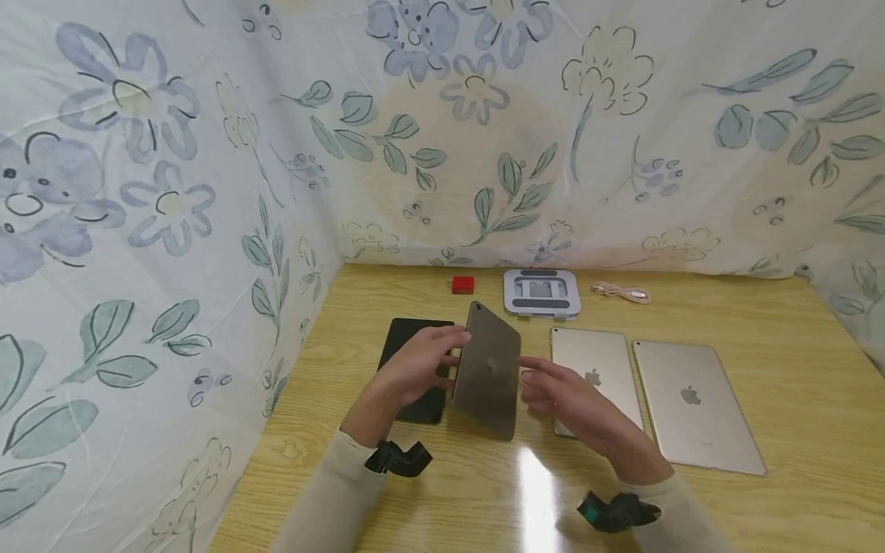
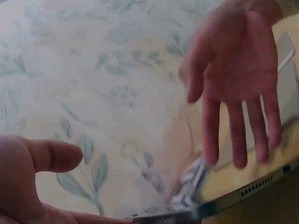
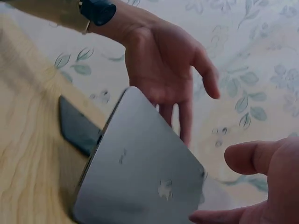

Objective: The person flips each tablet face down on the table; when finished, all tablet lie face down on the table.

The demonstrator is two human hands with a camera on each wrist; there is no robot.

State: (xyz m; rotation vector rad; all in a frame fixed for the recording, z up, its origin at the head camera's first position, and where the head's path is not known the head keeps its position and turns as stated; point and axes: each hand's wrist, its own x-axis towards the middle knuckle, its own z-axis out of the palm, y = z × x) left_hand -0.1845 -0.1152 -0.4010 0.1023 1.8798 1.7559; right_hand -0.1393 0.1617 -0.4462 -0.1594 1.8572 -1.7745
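A dark grey tablet [image 1: 488,369] with an apple logo stands tilted on edge above the table, its back toward the head camera. At its left edge is my left hand [image 1: 430,355]. In the right wrist view, straight fingers of the left hand [image 3: 163,70] pass behind the tablet [image 3: 140,163], with the thumb held away from it. By the tablet's right edge, my right hand [image 1: 570,395] has its fingers extended; whether they touch it I cannot tell. The left wrist view shows the right hand [image 2: 238,74] with straight fingers, palm in sight.
A black tablet [image 1: 429,407] lies left, partly behind the left hand. Two gold tablets [image 1: 601,353] [image 1: 698,415] lie to the right. Along the back are a red charger [image 1: 463,286], a grey folding stand [image 1: 541,304] and a pink cable [image 1: 622,292]. Flowered cloth [image 1: 442,192] hangs behind the table.
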